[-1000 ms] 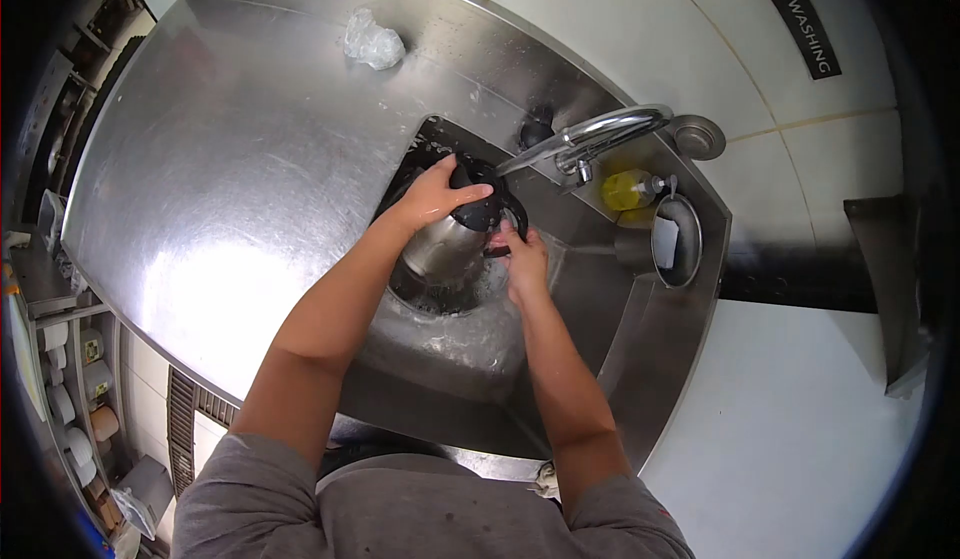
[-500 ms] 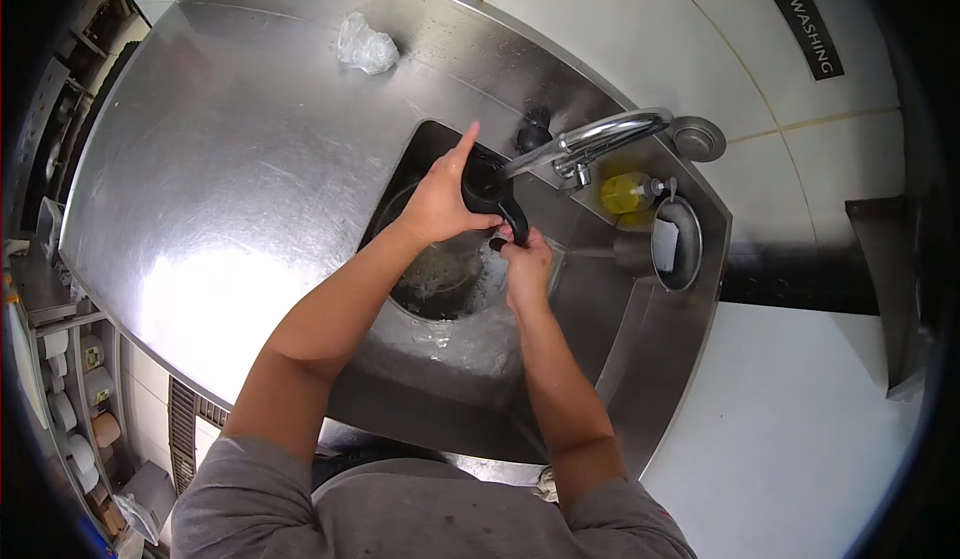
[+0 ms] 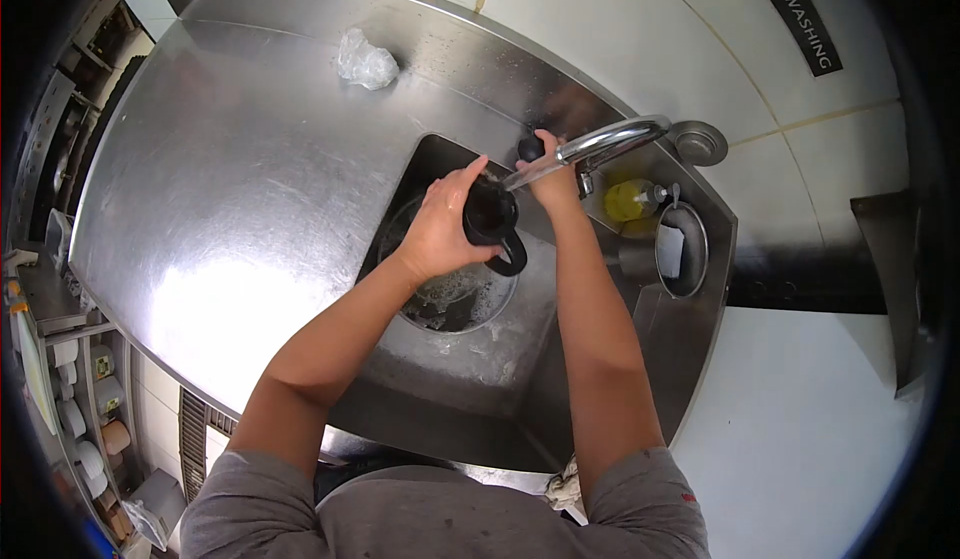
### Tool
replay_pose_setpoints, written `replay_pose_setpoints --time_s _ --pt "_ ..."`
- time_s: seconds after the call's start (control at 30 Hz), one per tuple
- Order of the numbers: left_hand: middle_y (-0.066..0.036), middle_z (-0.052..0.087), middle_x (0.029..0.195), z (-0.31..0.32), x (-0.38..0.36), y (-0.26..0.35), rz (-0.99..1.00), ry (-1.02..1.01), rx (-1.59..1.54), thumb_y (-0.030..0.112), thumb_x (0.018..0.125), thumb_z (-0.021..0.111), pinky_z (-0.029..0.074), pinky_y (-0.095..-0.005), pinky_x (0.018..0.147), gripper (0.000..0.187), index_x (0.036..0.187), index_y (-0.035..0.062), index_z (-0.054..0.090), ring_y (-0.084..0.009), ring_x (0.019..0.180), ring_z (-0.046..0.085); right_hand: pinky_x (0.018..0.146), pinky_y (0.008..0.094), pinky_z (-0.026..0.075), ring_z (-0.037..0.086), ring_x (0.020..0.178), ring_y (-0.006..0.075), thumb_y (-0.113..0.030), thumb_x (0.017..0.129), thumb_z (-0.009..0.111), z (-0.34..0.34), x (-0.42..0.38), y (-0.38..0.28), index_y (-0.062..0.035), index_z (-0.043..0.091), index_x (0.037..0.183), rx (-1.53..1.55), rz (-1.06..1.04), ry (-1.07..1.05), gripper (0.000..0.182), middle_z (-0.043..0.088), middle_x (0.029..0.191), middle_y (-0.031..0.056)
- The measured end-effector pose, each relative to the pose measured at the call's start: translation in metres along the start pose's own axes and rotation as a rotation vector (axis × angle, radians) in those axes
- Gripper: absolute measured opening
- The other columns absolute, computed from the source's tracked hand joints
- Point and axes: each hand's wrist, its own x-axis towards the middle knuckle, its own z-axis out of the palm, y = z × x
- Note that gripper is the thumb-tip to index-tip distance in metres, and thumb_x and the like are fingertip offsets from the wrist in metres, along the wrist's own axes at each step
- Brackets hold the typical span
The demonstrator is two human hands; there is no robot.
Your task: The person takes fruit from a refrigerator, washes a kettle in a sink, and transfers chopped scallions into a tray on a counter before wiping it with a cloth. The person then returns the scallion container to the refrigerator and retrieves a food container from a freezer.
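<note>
My left hand [image 3: 440, 224] is closed around a black jug [image 3: 488, 217] with a loop handle, tilted over the sink basin [image 3: 455, 374]. Water from the tap [image 3: 610, 141] runs down at the jug's mouth. My right hand [image 3: 552, 181] reaches behind the stream to the sink's back ledge. Its thumb and a finger are on either side of a small black round object [image 3: 530, 147]; the tap partly covers the other fingers. Below the jug, a large round vessel [image 3: 455, 327] with cloudy, sudsy water sits in the basin.
A crumpled clear plastic bag [image 3: 367, 60] lies on the steel counter [image 3: 230, 159]. Right of the tap stand a yellow soap bottle [image 3: 628, 201] and an oval metal container [image 3: 684, 249]. A round metal strainer [image 3: 698, 144] is by the wall. A white surface [image 3: 800, 409] lies at right.
My right hand has left the jug's handle and moved up to the black round object behind the tap. My left hand keeps the jug under the water.
</note>
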Motion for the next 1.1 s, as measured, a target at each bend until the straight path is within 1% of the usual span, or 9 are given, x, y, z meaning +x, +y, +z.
replay_pose_setpoints --time_s 0.1,0.17,0.23,0.37,0.43,0.6,0.97,1.03,1.1 --pt "-0.015 0.047 0.13 -0.018 -0.025 0.02 -0.055 -0.025 -0.114 0.019 0.052 0.086 0.033 -0.038 0.107 0.112 0.144 0.0043 0.023 -0.0327 0.123 0.044 0.091 0.0429 0.044 0.056 0.105 0.0373 -0.017 0.078 0.063 -0.003 -0.003 -0.002 -0.0038 0.058 0.108 0.148 0.132 -0.138 0.033 0.058 0.111 0.0204" --pt "-0.017 0.045 0.132 -0.028 -0.051 0.024 -0.028 0.006 -0.122 0.016 0.051 0.087 0.033 -0.0384 0.107 0.116 0.145 0.004 0.02 -0.0317 0.125 0.044 0.086 0.0408 0.046 0.06 0.098 0.0339 -0.019 0.074 0.068 -0.009 -0.021 -0.012 -0.0044 0.058 0.108 0.136 -0.067 -0.157 0.039 0.058 0.11 0.0184" --pt "-0.015 0.048 0.129 -0.044 -0.074 0.033 0.023 0.105 -0.314 0.016 0.05 0.087 0.029 -0.0436 0.108 0.113 0.143 0.0056 0.023 -0.0341 0.125 0.042 0.079 0.0377 0.048 0.062 0.09 0.0295 -0.02 0.071 0.073 -0.014 -0.044 -0.042 -0.004 0.057 0.109 0.447 0.139 -0.43 0.044 0.061 0.104 0.0146" --pt "-0.02 0.046 0.131 -0.079 -0.098 0.053 0.244 0.208 -0.335 0.012 0.049 0.087 0.035 -0.0462 0.104 0.118 0.145 0.0109 0.019 -0.0376 0.124 0.044 0.071 0.0357 0.051 0.064 0.083 0.0261 -0.032 0.076 0.073 0.01 -0.082 -0.07 -0.0048 0.057 0.11 0.621 0.198 -0.449 0.046 0.063 0.097 0.0113" --pt "-0.021 0.046 0.131 -0.096 -0.106 0.059 0.256 0.202 -0.295 0.01 0.049 0.086 0.038 -0.0469 0.101 0.118 0.146 0.0128 0.019 -0.0393 0.123 0.045 0.067 0.0359 0.053 0.064 0.08 0.0253 -0.047 0.085 0.063 0.018 -0.08 -0.08 -0.0051 0.057 0.108 1.167 0.924 -0.573 0.048 0.065 0.092 0.0103" --pt "-0.019 0.047 0.131 -0.129 -0.123 0.046 0.262 0.18 -0.054 0.011 0.049 0.087 0.036 -0.0457 0.104 0.118 0.145 0.0109 0.019 -0.0376 0.126 0.043 0.069 0.0448 0.056 0.062 0.09 0.031 -0.038 0.095 0.047 0.037 -0.08 -0.076 -0.0044 0.05 0.114 1.718 1.316 -0.378 0.039 0.058 0.108 0.0158" --pt "-0.017 0.042 0.14 -0.182 -0.136 0.036 -0.099 0.154 -0.133 0.008 0.056 0.087 0.038 -0.0377 0.104 0.113 0.148 0.0121 0.021 -0.0276 0.125 0.047 0.086 0.0561 0.052 0.057 0.099 0.0334 -0.022 0.09 0.054 0.011 -0.105 -0.08 -0.0033 0.051 0.112 2.0 1.302 -0.043 0.029 0.058 0.107 0.0173" --pt "-0.015 0.044 0.138 -0.169 -0.16 0.04 -0.165 0.553 -0.006 0.007 0.064 0.082 0.038 -0.0364 0.103 0.101 0.146 0.008 0.024 -0.0257 0.125 0.047 0.086 0.0558 0.051 0.058 0.095 0.0349 -0.024 0.091 0.053 0.012 -0.114 -0.073 -0.0014 0.051 0.111 1.906 1.317 -0.08 0.031 0.059 0.104 0.0164" --pt "-0.01 0.05 0.127 -0.131 -0.208 0.006 -0.335 0.748 -0.349 0.003 0.075 0.072 0.039 -0.0327 0.099 0.07 0.136 0.004 0.038 -0.0207 0.115 0.05 0.082 0.0528 0.053 0.06 0.089 0.0341 -0.025 0.091 0.053 -0.002 -0.134 -0.076 -0.004 0.051 0.113 1.848 1.243 -0.126 0.03 0.06 0.104 0.015"
